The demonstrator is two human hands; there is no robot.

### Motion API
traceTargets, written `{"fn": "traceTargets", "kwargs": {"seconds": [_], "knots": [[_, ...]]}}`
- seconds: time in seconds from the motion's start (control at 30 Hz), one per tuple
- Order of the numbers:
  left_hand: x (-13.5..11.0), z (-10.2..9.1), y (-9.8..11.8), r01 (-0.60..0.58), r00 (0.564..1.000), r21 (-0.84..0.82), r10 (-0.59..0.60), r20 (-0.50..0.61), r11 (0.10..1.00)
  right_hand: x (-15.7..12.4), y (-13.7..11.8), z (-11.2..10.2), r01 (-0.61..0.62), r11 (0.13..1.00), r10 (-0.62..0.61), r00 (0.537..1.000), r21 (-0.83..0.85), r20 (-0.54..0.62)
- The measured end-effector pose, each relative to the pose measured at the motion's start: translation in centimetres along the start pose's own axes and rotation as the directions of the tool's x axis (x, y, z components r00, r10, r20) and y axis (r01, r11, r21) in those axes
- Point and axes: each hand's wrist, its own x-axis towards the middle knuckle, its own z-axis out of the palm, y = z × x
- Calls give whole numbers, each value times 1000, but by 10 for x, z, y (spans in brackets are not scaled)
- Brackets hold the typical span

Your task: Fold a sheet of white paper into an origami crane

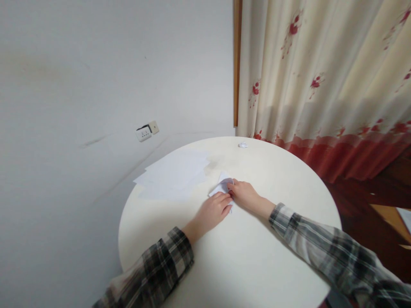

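Observation:
A small folded sheet of white paper lies near the middle of the round white table, one corner pointing away from me. My left hand rests over its near left part with the fingers curled down on it. From the right, my right hand pinches the paper's right side between thumb and fingers. The fingertips of both hands almost meet. Part of the folded paper is hidden under my fingers.
Several loose white sheets are spread at the table's left. A crumpled paper ball sits by the far edge of the table. Behind stand a wall with a socket and a flowered curtain.

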Motion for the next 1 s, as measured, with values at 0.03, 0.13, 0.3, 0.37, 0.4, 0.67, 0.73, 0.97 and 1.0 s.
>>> {"fn": "traceTargets", "kwargs": {"seconds": [0.03, 0.13, 0.3, 0.37, 0.4, 0.67, 0.73, 0.97, 1.0], "knots": [[0, 1, 0, -1, 1000, 5, 1, 2, 1000, -1, 1, 1, 5, 1000, -5, 1000, 24, -9], [-2, 5, -1, 9, 1000, 10, -9, -18, 1000, -4, 5, 1, 108, 983, -93, 990, 151, -105], [-8, 12, -11, 23, 999, -18, -24, -32, 1000, -7, 19, -6, 442, 798, -234, 854, 410, -464], [-10, 13, -13, 23, 1000, -41, -24, -15, 999, -7, 25, -5, 388, 758, -99, 863, 525, -495], [-10, 13, -13, 25, 1000, -53, -25, -7, 998, -6, 28, -3, 337, 744, -33, 881, 577, -472], [-9, 12, -12, 61, 998, -166, -62, -4, 984, -4, 33, 34, 101, 815, 50, 969, 571, -242], [-9, 11, -12, 64, 998, -200, -66, -4, 978, -2, 31, 39, 81, 848, 66, 964, 524, -257], [-2, 10, -6, 296, 925, -215, -335, -177, 931, 4, 28, 40, -34, 891, 133, 973, 452, -188], [1, 11, -4, 310, 912, -199, -350, -212, 930, 4, 28, 40, -54, 892, 147, 974, 449, -173]]}}
